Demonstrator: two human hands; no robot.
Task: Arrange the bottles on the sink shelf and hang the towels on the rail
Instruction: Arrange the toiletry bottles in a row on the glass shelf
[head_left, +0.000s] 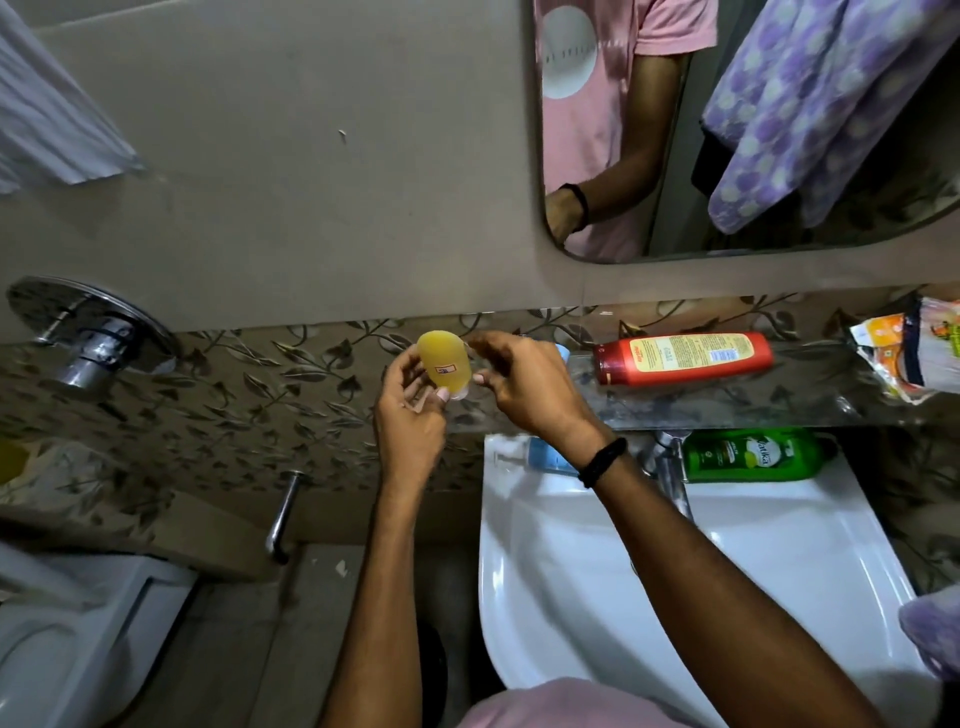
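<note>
A white towel (52, 114) hangs at upper left, cut off by the frame. At centre, a person's left hand (410, 410) grasps a small yellow bottle (444, 364), held in front of the wall tiles just left of the glass shelf (779, 405). The right hand (524, 384) curls beside the bottle; whether it grips it cannot be told. Four bottles show in all: the yellow one, a blue bottle (545, 460) mostly hidden behind the right wrist, one red bottle (680, 358) lying on the shelf, and one green bottle (753, 454) lying on the sink (571, 597) rim. A purple towel (810, 104) appears in the mirror (675, 156).
</note>
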